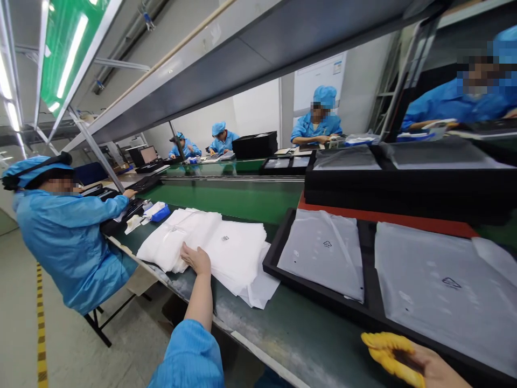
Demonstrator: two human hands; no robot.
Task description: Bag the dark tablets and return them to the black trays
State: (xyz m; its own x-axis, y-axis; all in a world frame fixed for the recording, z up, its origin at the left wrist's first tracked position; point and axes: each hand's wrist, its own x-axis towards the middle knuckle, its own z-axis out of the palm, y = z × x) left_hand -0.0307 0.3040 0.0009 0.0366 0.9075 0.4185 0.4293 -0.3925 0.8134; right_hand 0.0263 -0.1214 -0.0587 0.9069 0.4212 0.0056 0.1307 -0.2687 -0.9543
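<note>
My left hand [196, 260] reaches to a loose stack of white plastic bags [238, 242] on the bench. Its fingers are stretched against the near edge of the left pile [165, 242], thumb apart, with no bag visibly gripped. Yellow covers sit on the fingers of my right hand [398, 358], at the lower right. Its thumb and finger curve together at the tips, with nothing visible between them. Just beyond lies a black tray [369, 264] with two compartments. Each holds a flat item in a translucent printed bag: a smaller one [323, 250] and a larger one [444, 291].
Stacked black trays [404, 191] rise behind the near tray, above a red board [388, 216]. A green conveyor [226, 195] runs behind the bags. At the left sits a co-worker [72, 231], near a blue box [159, 212]. An overhead shelf [242, 64] crosses above.
</note>
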